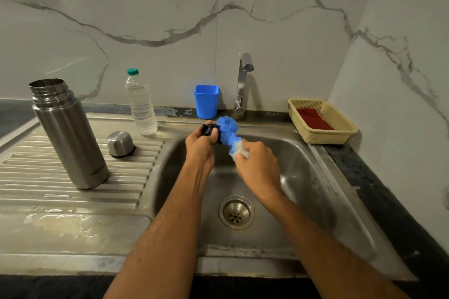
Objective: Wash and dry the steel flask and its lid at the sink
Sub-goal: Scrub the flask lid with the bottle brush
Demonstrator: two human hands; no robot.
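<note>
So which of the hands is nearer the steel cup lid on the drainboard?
Left. The left hand is just right of the steel cup lid; the right hand is farther right, over the sink.

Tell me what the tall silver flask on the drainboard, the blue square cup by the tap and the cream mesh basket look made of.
Tall silver flask: brushed stainless steel, judging by its dull grey sheen and soft reflections. Blue square cup: probably moulded plastic, uniformly coloured and matte. Cream mesh basket: likely plastic too, with a regular perforated lattice.

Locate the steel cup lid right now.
Head view: the steel cup lid sits upside down on the left drainboard, between the open steel flask and the water bottle.
</note>
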